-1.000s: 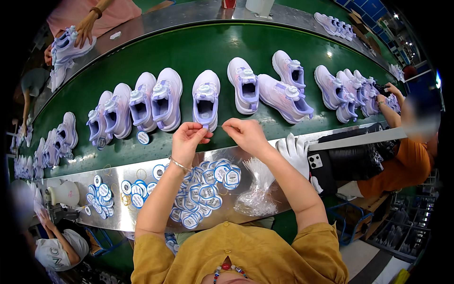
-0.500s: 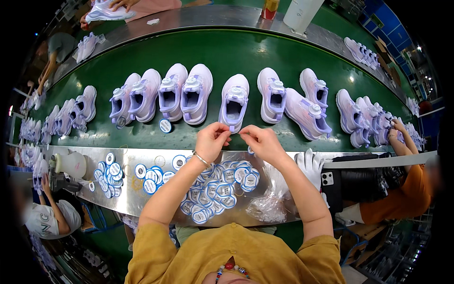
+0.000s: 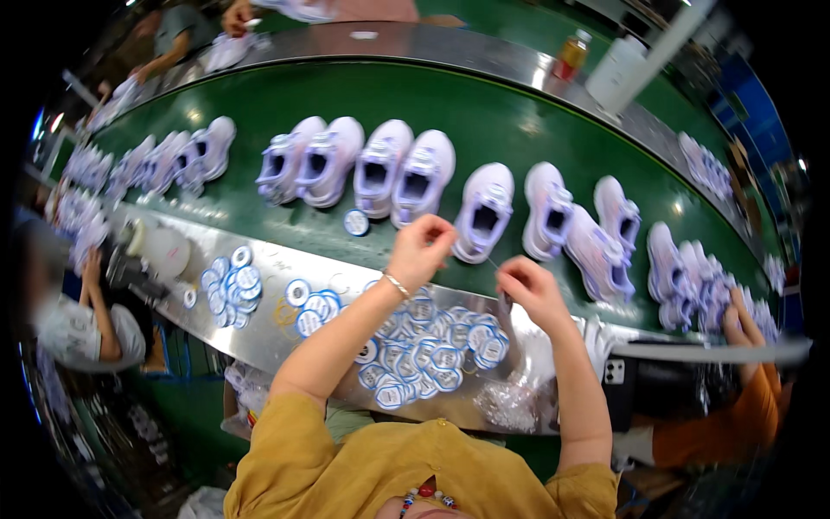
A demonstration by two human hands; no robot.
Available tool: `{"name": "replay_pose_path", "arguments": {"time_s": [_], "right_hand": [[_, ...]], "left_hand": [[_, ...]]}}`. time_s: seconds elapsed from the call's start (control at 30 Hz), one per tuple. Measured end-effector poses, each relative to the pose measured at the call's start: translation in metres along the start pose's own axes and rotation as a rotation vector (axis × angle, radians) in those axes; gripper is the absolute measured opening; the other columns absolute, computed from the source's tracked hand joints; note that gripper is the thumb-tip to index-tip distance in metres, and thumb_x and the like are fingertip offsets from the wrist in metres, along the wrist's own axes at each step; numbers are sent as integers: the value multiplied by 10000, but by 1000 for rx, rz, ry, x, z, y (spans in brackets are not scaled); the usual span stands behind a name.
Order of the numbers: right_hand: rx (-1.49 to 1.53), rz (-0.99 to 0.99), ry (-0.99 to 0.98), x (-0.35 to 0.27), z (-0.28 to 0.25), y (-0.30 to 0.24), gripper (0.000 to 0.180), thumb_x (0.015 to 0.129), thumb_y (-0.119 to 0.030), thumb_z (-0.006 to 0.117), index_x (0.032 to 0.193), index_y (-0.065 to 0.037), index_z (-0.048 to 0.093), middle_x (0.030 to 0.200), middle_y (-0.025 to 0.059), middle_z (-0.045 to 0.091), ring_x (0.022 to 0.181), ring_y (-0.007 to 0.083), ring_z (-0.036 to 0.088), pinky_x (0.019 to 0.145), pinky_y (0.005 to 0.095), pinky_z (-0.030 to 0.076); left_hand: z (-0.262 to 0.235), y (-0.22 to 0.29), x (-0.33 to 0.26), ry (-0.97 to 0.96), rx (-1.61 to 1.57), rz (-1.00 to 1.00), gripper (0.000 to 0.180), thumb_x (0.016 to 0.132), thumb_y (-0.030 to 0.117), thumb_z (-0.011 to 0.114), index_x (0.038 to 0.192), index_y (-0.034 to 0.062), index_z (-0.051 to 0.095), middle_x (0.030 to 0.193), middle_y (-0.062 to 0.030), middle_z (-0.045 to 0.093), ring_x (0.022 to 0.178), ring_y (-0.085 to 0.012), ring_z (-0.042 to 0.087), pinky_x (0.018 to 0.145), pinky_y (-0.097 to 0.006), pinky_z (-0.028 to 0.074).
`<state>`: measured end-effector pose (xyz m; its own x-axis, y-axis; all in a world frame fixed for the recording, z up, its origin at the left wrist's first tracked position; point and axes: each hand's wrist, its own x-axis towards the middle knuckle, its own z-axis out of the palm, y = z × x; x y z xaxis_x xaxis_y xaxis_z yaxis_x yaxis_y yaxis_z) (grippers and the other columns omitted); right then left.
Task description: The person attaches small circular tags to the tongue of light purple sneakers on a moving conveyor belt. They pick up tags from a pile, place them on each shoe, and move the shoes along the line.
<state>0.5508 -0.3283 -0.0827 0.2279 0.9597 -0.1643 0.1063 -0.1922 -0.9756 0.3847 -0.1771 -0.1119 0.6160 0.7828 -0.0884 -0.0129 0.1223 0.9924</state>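
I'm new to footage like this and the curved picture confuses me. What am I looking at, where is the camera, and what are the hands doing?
The camera sits on a person's head and looks down; its wide lens bends straight edges. The two bare forearms rising from the bottom are that person's own. The left hand and right hand are raised together, apparently stretching a thin string between their fingers. Below them a steel shelf holds heaps of round blue-and-white tags and clear plastic bags. Beyond runs a green conveyor belt carrying rows of pale lilac sneakers. Other workers sit on either side.
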Motion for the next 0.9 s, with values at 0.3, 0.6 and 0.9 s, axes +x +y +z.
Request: {"name": "replay_pose_path", "arguments": {"time_s": [0.3,0.6,0.9], "right_hand": [[138,-74,144,20,16,3,137,849,-11,604,974,10,655,829,9,608,749,63,550,679,200,445],[-661,-709,501,55,32,-4,61,760,-39,651,818,-19,643,776,92,535,661,267,541,605,303,430],[285,-134,130,62,27,-11,134,807,-105,678,902,-15,649,722,-7,592,560,26,435,481,178,298]], "left_hand": [[17,4,-22,-88,-144,50,109,833,129,645,847,28,605,776,7,601,686,-59,546,567,-213,460],[3,23,6,27,-206,66,39,848,51,597,822,41,570,842,-91,673,668,-71,571,562,-184,438],[-9,12,10,-247,-68,65,283,863,21,564,1137,33,630,871,-7,596,778,-57,514,704,-193,413]]}}
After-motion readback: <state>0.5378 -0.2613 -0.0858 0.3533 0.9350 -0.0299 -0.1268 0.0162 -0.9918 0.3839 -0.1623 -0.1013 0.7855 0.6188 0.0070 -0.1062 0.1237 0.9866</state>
